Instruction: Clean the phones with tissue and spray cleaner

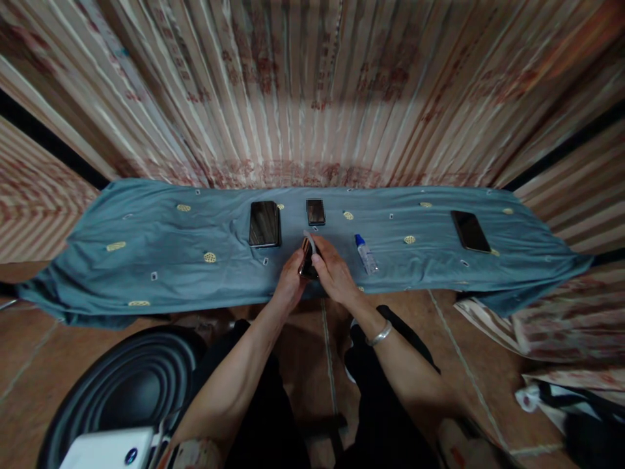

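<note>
Near the front edge of the cloth, my left hand is closed around a dark, glossy phone, held tilted. My right hand presses a thin grey piece, possibly a wiping cloth, against that phone with the thumb on top. Just beyond the hands lies a small dark square device. To their left, a larger dark device rests on what looks like another one. On the right lies a clear bottle with a blue cap.
A blue-green patterned cloth covers the long surface. Far right lies another dark phone. Pleated curtains hang behind. Below left are a round black ridged stool and a white device.
</note>
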A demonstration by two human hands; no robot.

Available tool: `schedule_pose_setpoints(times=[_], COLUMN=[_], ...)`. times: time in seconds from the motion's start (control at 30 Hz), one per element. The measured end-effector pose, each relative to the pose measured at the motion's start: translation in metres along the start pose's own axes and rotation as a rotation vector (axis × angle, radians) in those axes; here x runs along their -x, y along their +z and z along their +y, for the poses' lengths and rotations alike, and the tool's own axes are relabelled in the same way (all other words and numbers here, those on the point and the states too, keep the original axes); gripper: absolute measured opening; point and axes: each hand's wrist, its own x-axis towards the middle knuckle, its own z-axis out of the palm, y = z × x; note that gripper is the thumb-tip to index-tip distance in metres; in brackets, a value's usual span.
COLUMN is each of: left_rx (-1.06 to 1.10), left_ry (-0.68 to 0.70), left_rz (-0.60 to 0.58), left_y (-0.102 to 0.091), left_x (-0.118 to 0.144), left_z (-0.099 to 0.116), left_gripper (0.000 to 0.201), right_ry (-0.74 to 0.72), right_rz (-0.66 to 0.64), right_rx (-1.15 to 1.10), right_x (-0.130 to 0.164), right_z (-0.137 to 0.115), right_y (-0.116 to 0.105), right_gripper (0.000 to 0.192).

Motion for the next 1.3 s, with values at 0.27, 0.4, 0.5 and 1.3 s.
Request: schedule_pose_setpoints(times=[0.27,0.4,0.5,1.3], left_rx=[-0.056,-0.049,-0.013,0.218], left_ry=[-0.010,-0.050,-0.085,-0.040], left_rz=[-0.053,-0.036,-0.014,0.035], left_y=[-0.003,-0.007,-0.008,-0.017], left_x=[0.003,-0.001,-0.002,-0.006], left_z=[-0.003,0.002,0.009,0.030], left_gripper=[0.021,0.026,0.027,0.030], right_ry=[0.012,0.061,0.109,0.195], right_rz=[-0.023,-0.001,0.035,0.051], right_rx=[0.009,0.006,-0.046,-0.231], right_x=[0.001,0.001,0.001,0.015], right_z=[0.005,0.010,0.012,-0.009], right_y=[-0.002,-0.003,-0.002,0.025], right_gripper=[0.059,0.056,0.054,0.050])
